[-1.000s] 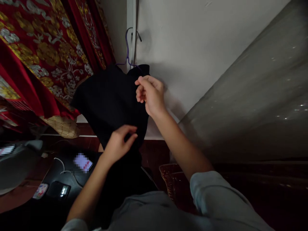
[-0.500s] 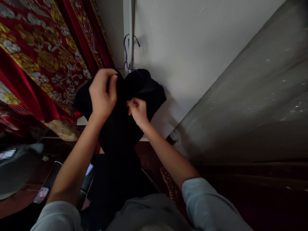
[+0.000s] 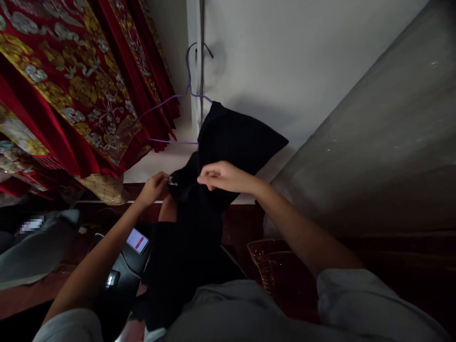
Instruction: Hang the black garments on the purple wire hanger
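Observation:
A black garment hangs from the right half of a purple wire hanger; the hanger's left half is bare. The hanger is hooked on a white door edge or frame. My left hand pinches the garment's loose left part, beside a small light-coloured patch whose kind I cannot make out. On the front of the garment, my right hand has its fingers closed on the cloth near its inner edge. The garment's lower part merges with dark clothing below.
A red cloth with gold and silver embroidery hangs at the left. Grey sheeting slopes down on the right. Below left, a lit phone lies on a black surface. A reddish woven basket-like object stands below my right arm.
The garment's left side has come off the hanger. My left hand has moved down with the cloth; my right hand has shifted right and slightly down.

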Motion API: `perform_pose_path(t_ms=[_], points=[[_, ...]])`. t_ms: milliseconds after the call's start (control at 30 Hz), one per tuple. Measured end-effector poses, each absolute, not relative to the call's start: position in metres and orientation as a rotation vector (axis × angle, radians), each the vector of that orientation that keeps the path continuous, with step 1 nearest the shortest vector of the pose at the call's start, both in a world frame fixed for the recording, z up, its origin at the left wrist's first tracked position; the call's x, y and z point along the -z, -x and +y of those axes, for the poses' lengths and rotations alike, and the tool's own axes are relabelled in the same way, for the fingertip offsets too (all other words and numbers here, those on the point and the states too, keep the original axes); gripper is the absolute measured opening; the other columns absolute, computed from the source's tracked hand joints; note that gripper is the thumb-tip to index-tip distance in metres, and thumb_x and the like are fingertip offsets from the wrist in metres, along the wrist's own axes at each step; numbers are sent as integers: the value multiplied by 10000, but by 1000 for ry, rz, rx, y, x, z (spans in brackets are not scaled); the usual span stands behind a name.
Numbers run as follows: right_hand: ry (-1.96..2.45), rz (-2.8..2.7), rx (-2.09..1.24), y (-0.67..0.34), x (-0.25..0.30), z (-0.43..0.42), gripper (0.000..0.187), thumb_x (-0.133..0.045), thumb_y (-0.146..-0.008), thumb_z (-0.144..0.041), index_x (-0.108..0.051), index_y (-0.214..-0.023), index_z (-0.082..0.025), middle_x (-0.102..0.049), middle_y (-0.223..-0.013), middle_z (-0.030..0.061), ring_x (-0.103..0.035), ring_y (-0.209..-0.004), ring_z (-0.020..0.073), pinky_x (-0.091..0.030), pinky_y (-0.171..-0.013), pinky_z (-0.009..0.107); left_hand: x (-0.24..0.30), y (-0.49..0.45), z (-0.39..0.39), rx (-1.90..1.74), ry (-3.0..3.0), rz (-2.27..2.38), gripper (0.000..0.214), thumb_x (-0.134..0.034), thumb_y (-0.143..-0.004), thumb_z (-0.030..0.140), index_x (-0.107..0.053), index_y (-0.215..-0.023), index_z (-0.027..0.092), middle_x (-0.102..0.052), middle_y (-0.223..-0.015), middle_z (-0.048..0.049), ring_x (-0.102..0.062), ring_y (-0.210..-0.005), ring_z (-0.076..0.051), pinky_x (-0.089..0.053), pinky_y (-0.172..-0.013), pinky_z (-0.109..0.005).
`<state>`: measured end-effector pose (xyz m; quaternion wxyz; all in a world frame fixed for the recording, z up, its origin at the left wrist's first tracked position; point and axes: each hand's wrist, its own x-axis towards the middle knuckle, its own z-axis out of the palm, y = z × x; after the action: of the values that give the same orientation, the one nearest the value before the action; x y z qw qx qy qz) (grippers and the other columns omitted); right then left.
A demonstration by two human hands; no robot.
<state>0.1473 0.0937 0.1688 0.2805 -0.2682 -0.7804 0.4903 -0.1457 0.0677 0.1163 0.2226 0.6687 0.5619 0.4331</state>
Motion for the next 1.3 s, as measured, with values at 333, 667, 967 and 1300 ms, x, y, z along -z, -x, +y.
perform_pose_path(t_ms=[333,667,967,1300], points=[[604,-1892,-1169,-105,-152,79,329,-747,-852,-416,-627,-1075,-206,-713,-1026,79,-710,-950,219,-611,-896,417,-196,54,46,-1589,-2008,1063,263,-609,-1020,438,-687,-994,188,-669,-1164,-103,-623,-1180,-212,-466,-1096,-398],[790,-2026,-250,-117,-166,55,122,-610,-903,-276,-708,-911,-203,-671,-1091,142,-596,-1086,330,-514,-964,536,-160,69,60,-1028,-2083,802,755,-288,-1019,747,-384,-1523,193,-593,-1435,-196,-596,-1327,-307,-461,-1148,-447],[855,-1667,-887,-155,-194,66,154,-517,-800,-207,-464,-657,-221,-459,-643,-12,-445,-609,148,-384,-580,295,-112,82,80,-672,-2122,1085,530,-488,-997,632,-725,-941,162,-753,-931,-95,-709,-910,-276,-564,-887,-390],[817,-1757,-451,-135,-174,191,91,-607,-864,-268,-679,-859,-213,-679,-860,27,-593,-789,183,-448,-773,318,-147,143,44,-663,-1756,1152,339,-740,-863,482,-730,-958,157,-756,-968,-82,-701,-896,-233,-565,-794,-335]])
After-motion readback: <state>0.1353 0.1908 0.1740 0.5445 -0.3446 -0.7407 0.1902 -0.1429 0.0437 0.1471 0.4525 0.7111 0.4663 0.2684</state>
